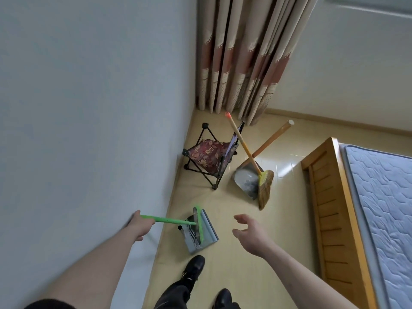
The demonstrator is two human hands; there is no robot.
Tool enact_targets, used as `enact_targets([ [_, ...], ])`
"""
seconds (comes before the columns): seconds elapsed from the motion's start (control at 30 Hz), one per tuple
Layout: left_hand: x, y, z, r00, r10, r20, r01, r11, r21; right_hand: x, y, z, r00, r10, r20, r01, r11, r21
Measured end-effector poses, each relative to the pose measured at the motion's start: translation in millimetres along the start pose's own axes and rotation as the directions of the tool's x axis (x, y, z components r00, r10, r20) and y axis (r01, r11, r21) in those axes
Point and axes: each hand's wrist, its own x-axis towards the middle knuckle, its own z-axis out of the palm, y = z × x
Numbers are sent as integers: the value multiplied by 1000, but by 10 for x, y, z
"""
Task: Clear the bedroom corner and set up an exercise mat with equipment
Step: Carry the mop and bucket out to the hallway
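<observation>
Down in the head view, by the wall on my left, my left hand (141,227) is wrapped round the top of the green broom handle (168,220). Its long axis runs from my fist rightward and slightly down to the green broom head (200,224), which sits inside the grey dustpan (201,234) on the tiled floor (240,259). The dustpan's own short tube handle (180,227) pokes out toward me, just under the broom shaft.

My right hand (250,235) hangs in the air to the right of the dustpan, apart from it, fingers spread and loosely curved, holding nothing. It is the nearer free hand to the pan, so I judge it should go left and down for that tube handle while my left keeps the broom.

Farther into the corner, well apart from both hands, stand the folding stool (208,156), a straw broom (265,186) and a second metal dustpan (246,180), below the curtain (243,52). No mat is visible.
</observation>
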Motion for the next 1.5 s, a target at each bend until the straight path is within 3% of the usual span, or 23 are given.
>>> enact_targets([
  [0.17,296,-48,57,999,-47,-24,46,999,-22,116,9,98,999,47,12,-47,999,-5],
  [0.23,252,47,65,995,35,-92,-33,999,29,149,17,120,998,63,12,-63,998,-1],
  [0.3,108,218,71,977,193,-88,-172,964,204,176,27,149,997,73,22,-73,997,9],
  [0.4,-64,534,189,889,451,80,-450,827,336,216,55,203,994,99,38,-100,995,27],
  [0.47,-189,759,316,808,542,233,-587,699,408,241,72,234,992,119,49,-120,992,25],
  [0.57,-450,1065,574,693,589,415,-719,525,455,262,108,271,988,139,67,-141,990,20],
  [0.73,-815,1284,877,578,591,563,-816,397,421,272,168,364,982,156,107,-161,986,37],
  [0.93,-1157,1339,951,514,626,586,-851,460,255,274,231,547,980,148,130,-163,980,115],
  [1.13,-1349,1341,871,462,633,621,-862,485,148,480,231,661,999,30,-12,-27,972,232],
  [1.27,-1198,1236,741,510,591,625,-822,548,153,588,190,658,998,50,-40,-43,988,149],
  [1.33,-950,1107,633,611,550,569,-790,472,392,578,223,624,996,89,-27,-88,995,48],
  [1.4,-668,928,482,742,487,461,-645,329,690,534,306,588,990,136,-39,-136,991,13],
  [1.5,-341,606,301,898,277,342,-409,242,880,459,441,573,982,186,-39,-186,982,8],
])
